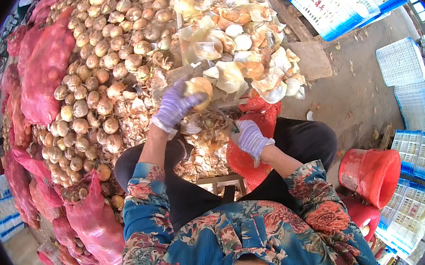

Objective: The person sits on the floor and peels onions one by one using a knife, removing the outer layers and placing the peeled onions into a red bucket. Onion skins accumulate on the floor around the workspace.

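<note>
My left hand (pixel 174 104), in a purple-and-white glove, grips a yellow onion (pixel 201 91) just before the near edge of a clear plastic crate (pixel 182 27). In a matching glove, my right hand (pixel 251 138) is closed around the dark handle of a small knife (pixel 235 127). Its thin blade is blurred and points up toward the onion, apart from it. Loose onion skins (pixel 230 76) and a few peeled white onions (pixel 242 42) fill the crate. Below my hands, dry skins (pixel 207 160) cover the ground between my knees.
A large heap of unpeeled onions (pixel 102 47) spreads to the left, beside pink mesh sacks (pixel 45 72). Red netting (pixel 248 159) hangs by my right knee. To the right stand a red bucket (pixel 360 171) and stacked white-and-blue baskets (pixel 403 62), some bearing writing.
</note>
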The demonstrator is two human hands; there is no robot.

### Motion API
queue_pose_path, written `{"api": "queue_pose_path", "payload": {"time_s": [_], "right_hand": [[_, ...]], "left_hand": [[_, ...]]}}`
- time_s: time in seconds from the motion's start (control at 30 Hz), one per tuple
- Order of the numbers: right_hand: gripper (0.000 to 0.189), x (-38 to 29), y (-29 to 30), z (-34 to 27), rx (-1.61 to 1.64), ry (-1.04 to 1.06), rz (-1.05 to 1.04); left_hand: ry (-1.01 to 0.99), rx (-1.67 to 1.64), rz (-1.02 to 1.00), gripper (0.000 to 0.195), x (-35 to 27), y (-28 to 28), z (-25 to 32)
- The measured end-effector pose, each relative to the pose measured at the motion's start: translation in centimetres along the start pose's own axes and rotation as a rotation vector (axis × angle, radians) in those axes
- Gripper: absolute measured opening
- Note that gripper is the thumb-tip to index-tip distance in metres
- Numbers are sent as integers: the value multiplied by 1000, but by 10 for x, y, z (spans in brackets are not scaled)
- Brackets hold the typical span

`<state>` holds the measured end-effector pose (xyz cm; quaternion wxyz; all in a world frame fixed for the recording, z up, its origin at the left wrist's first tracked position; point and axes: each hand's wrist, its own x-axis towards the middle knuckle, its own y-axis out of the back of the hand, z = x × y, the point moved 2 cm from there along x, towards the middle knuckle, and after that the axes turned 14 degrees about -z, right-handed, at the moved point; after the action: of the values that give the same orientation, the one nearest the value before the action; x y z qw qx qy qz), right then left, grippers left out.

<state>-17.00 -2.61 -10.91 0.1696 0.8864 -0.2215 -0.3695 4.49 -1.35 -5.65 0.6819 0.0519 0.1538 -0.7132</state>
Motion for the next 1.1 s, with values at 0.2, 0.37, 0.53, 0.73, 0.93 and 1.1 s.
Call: {"api": "queue_pose_path", "payload": {"time_s": [0.2,0.37,0.53,0.73,0.93,1.1], "right_hand": [[33,-2,-1,-16,-63,-61,-34],[32,-5,10,-43,-92,64,93],[25,4,8,-46,-271,154,243],[34,-9,13,-59,-481,101,260],[33,3,25,-66,-454,-126,108],[27,8,44,-65,-329,-66,131]], "left_hand": [[-32,-266,4,49,-9,21,-5],[-4,-120,13,56,-9,23,-5],[-70,-141,45,52,-4,13,0],[-136,-36,152,52,5,4,-4],[-26,363,292,54,16,-5,-16],[6,589,291,57,20,-11,-10]]}}
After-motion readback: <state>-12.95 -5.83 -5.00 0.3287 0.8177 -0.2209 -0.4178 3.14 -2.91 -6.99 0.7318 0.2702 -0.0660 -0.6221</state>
